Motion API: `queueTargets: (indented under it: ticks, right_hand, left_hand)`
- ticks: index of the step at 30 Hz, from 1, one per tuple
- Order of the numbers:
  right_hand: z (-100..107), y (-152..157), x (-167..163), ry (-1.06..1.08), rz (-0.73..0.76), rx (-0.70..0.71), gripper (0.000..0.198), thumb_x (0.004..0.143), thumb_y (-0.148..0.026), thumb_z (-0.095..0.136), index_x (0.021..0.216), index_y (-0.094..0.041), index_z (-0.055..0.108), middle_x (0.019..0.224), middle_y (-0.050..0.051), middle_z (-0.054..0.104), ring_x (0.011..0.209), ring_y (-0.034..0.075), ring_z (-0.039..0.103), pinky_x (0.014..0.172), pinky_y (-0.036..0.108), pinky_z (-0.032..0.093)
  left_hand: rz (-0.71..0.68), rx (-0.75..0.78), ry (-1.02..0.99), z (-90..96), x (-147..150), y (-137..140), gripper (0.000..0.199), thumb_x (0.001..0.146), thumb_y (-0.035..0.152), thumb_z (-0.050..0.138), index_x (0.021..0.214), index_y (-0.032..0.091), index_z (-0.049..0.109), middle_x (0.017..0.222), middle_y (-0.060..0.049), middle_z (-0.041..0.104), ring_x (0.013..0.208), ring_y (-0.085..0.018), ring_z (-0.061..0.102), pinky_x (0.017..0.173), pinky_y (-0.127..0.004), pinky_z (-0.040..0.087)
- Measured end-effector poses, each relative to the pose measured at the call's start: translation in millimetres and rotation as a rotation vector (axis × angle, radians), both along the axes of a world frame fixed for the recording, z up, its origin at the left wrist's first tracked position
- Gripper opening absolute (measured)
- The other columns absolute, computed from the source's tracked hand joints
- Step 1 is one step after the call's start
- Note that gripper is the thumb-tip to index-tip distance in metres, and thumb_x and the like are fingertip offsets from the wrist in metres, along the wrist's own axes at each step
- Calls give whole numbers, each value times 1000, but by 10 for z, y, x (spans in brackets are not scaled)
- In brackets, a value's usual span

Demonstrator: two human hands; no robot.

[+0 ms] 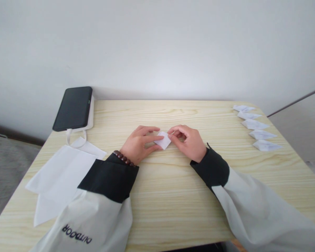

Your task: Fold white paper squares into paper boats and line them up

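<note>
A small white folded paper (163, 141), shaped like a diamond, is between my hands at the middle of the table. My left hand (141, 142) holds its left side, with the index fingertip on top and the thumb at the near edge; the other fingers reach out past it. The paper's right corner is pinched between the thumb and index finger of my right hand (187, 140), whose other fingers are curled. My fingers hide part of the folds.
Loose white paper sheets (65, 171) lie at the left, partly under my left sleeve. Behind them a black phone-like device (75, 107) rests on a white block, with a white cable (69, 136) attached. Several folded pointed paper pieces (255, 124) form a column at the right. A wall (162, 52) borders the back.
</note>
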State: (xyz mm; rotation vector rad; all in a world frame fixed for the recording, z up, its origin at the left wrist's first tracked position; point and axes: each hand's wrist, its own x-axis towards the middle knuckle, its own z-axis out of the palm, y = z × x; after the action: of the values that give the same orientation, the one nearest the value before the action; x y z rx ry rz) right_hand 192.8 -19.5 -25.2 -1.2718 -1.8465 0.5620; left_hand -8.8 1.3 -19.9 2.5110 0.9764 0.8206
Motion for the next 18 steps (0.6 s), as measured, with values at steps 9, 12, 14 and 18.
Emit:
queueTargets:
  ticks: [9, 12, 14, 18]
  right_hand:
    - [19, 14, 135, -213, 219, 225, 10, 77, -16, 58, 84, -20, 64, 99, 8, 58, 90, 19, 54, 83, 35, 45]
    - [17, 19, 135, -223, 313, 259, 10, 78, -17, 57, 84, -22, 64, 92, 6, 61, 87, 18, 55, 82, 35, 45]
    - [8, 29, 130, -219, 333, 256, 10, 80, -19, 57, 85, -22, 64, 90, 5, 62, 86, 18, 56, 81, 35, 45]
    - [8, 45, 121, -198, 319, 235, 12, 85, -21, 53, 85, -22, 64, 87, 5, 66, 84, 18, 57, 78, 34, 47]
  left_hand:
    - [21, 151, 129, 13, 39, -53, 22, 86, 32, 52, 94, 24, 71, 99, -8, 63, 90, -20, 56, 77, -35, 46]
    - [1, 178, 152, 12, 41, -60, 23, 87, 28, 50, 96, 22, 70, 90, -8, 63, 84, -19, 56, 74, -34, 47]
    - [-9, 187, 152, 9, 38, -57, 23, 87, 24, 48, 96, 21, 69, 89, -7, 63, 83, -18, 56, 74, -33, 47]
    - [6, 191, 120, 7, 43, -50, 21, 87, 22, 47, 91, 19, 68, 89, -6, 66, 84, -17, 57, 75, -31, 48]
